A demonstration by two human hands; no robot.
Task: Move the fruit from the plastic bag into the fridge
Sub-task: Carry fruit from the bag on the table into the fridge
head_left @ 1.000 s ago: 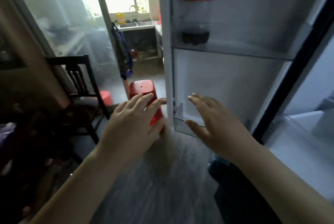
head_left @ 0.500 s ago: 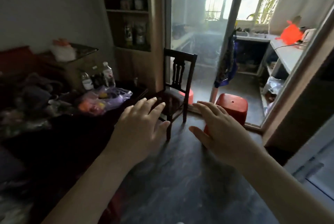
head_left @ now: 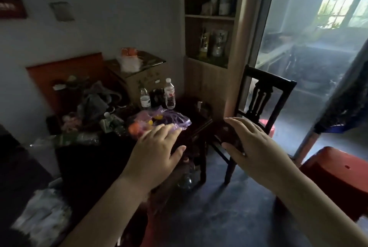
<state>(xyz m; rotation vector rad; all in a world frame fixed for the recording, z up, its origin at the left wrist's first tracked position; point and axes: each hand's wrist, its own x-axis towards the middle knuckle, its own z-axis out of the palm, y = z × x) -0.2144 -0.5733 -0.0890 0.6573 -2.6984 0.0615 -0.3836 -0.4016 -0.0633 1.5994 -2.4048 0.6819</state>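
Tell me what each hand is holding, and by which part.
Nothing is held. The left hand and the right hand are both open with fingers straight; the left hovers by the plastic bag of fruit.

bag [head_left: 175,120] purple, clear | fruit [head_left: 133,128] orange | stool [head_left: 338,175] red

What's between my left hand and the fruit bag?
Nothing, in the head view: the left hand overlaps the plastic bag at its near edge; contact unclear.

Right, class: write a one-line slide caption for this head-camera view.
Open, empty left hand and right hand reach toward the purple plastic bag of fruit on the cluttered table.
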